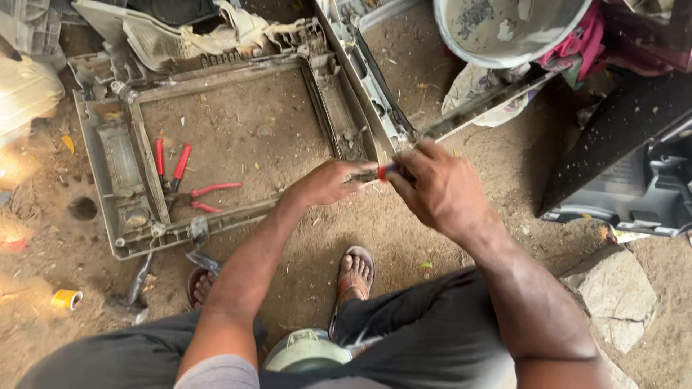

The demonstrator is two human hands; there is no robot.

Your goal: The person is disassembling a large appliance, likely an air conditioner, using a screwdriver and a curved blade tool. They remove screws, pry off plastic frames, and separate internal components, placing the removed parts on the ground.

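Note:
My right hand (436, 189) grips a red-handled screwdriver (383, 172) whose tip points left toward my left hand (328, 181). My left hand is closed around a small grey part at the lower right corner of a grey plastic frame (101, 155) lying flat on the dirt ground. A second long grey frame piece (371, 86) leans just beyond both hands. What exactly the left fingers pinch is hidden.
Two red-handled pliers (180, 167) lie inside the frame. A hammer (133, 288) and a yellow tape roll (66, 298) sit at lower left. A metal basin (504, 29), a dark plastic panel (634, 166) and a stone (616, 288) are on the right. My sandalled feet (355, 277) are below.

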